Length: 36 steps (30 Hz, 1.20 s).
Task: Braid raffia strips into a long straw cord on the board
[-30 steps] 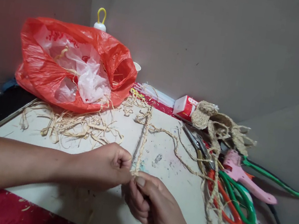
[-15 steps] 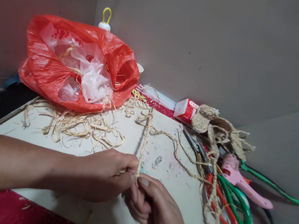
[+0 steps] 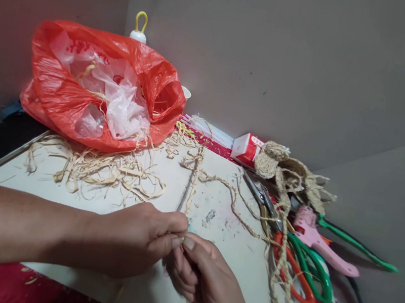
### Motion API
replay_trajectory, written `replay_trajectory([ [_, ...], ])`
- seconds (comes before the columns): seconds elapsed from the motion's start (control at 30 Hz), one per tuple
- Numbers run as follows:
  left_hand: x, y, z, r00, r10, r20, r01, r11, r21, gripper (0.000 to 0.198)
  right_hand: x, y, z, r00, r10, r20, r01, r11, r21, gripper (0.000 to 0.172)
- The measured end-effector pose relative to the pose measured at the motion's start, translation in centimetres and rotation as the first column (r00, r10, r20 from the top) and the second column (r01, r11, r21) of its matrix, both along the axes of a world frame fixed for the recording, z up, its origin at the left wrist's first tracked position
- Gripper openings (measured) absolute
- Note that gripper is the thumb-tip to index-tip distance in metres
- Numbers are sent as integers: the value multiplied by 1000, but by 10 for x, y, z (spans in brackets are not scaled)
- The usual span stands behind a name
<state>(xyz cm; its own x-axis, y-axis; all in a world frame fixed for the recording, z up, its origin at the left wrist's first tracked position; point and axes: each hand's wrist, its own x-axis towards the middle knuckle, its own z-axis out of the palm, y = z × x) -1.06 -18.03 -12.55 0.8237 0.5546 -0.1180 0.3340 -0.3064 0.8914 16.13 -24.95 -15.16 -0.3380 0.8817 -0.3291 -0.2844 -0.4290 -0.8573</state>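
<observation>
A thin braided raffia cord runs down the white board to where my two hands meet. My left hand is closed, thumb and forefinger pinching the cord's near end. Right beside it my right hand is closed too, its thumb pressed to the forefinger on the same end; the fingers hide most of the strands there. From the cord's far end, a longer braid curves off to the right. Loose pale raffia strips lie in a tangle beyond my left forearm.
A red plastic bag with white plastic inside stands at the back left. On the right lie green-handled scissors, orange-handled scissors, a pink glue gun, coiled braid and a red-and-white box. Grey walls close off the back.
My hands have drawn tighter together, covering the cord's end more. The whole view has shifted slightly, so the things on the table appear a little further left.
</observation>
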Motion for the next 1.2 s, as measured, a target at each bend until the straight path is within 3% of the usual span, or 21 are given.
replay_trajectory([
  [0.13,-1,-2,1,999,-48,21,46,996,74,21,0,0,1,1000,-5,-1,5,1000,19,45],
  [0.33,1,-1,5,988,147,-40,-147,989,-8,10,0,0,2,1000,15,26,-16,1000,11,42],
  [0.7,4,-3,11,984,112,-139,-109,994,26,14,-3,0,2,996,-33,79,37,998,-49,47],
  [0.8,5,-2,9,985,144,-91,-155,979,-135,8,-2,0,2,994,-40,102,46,997,-64,48],
  [0.93,4,12,3,996,90,-24,-89,838,-538,21,1,1,1,990,-41,137,47,998,-42,48],
  [1.03,2,23,0,1000,18,-11,-21,805,-593,24,2,1,1,983,-27,179,30,999,-15,48],
  [1.2,1,29,-4,999,35,23,-14,798,-603,20,2,0,2,977,0,211,5,1000,-24,49],
])
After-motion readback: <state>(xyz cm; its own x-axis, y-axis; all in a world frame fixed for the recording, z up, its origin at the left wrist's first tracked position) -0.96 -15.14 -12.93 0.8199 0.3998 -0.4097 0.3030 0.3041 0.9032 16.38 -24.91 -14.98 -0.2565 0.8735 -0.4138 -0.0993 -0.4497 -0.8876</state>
